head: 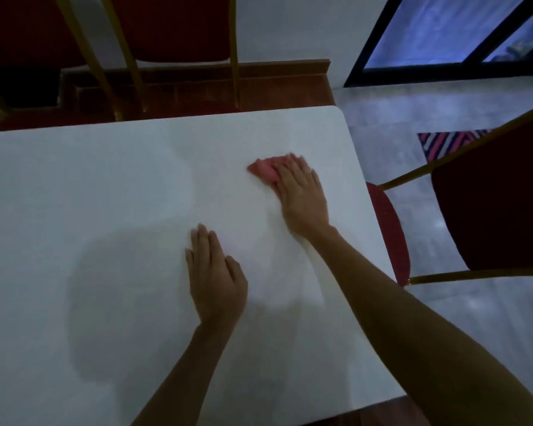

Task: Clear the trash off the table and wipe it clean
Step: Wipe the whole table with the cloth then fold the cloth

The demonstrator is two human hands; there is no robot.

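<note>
Pink cloth (pixel 263 170) lies toward the far right corner of the white tabletop (pixel 105 195), pressed flat under the right hand (pixel 302 198), whose straight fingers cover most of it. Left hand (pixel 216 278) rests palm down nearer, fingers straight, holding nothing. Both hands are apart; a red chair (pixel 490 210) stands right of the tabletop
</note>
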